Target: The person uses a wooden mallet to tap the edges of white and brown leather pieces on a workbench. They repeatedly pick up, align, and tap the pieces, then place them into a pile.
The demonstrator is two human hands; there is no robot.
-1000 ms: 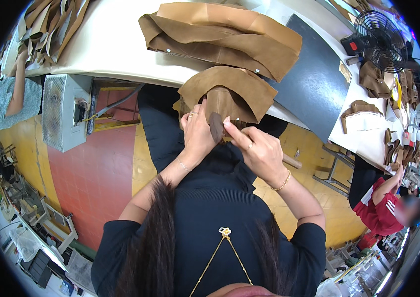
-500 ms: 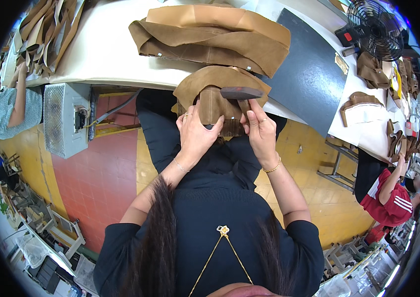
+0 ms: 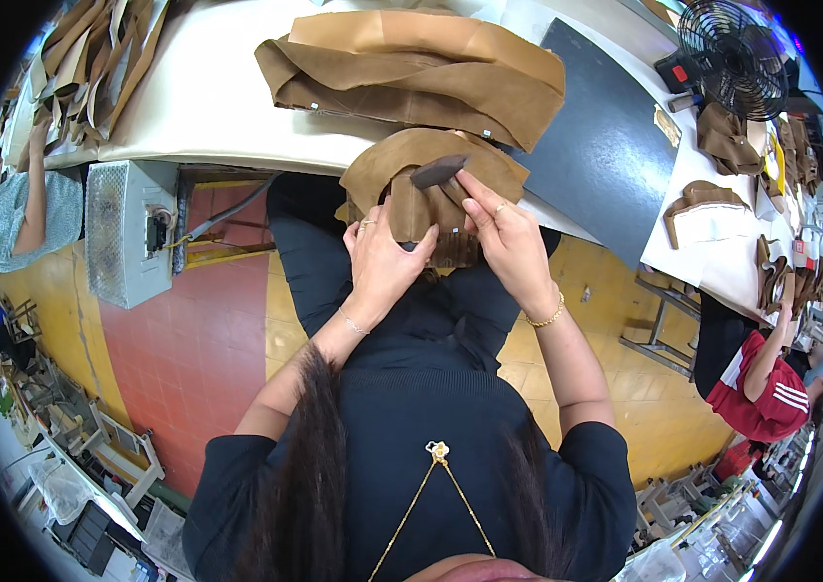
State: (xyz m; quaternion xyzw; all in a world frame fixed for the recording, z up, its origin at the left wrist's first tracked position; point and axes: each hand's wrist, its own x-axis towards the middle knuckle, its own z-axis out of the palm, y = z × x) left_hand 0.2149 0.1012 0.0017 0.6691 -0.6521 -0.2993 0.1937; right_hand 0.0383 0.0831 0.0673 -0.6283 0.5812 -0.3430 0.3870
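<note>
A brown suede leather piece [image 3: 382, 160] lies across my lap at the table's front edge, its folded section standing up toward me. My left hand [image 3: 384, 254] grips the left side of that section, thumb at its lower edge and fingers behind it. My right hand [image 3: 507, 233] is closed around the short handle of a hammer, index finger stretched along it. The dark hammer head [image 3: 440, 172] is over the top of the folded section; whether it touches the leather I cannot tell. My fingers partly hide the handle.
Stacked brown leather pieces [image 3: 411, 82] lie just beyond on the white table [image 3: 208, 107]. Right of them is a dark flat board [image 3: 606, 126], with a black fan [image 3: 734, 58] behind. A grey metal box [image 3: 128, 233] stands at left. Co-workers sit at both sides.
The hammer has swung left, its head now tilted over the folded section. My right hand turned and shifted slightly with it. My left hand has stayed in place.
</note>
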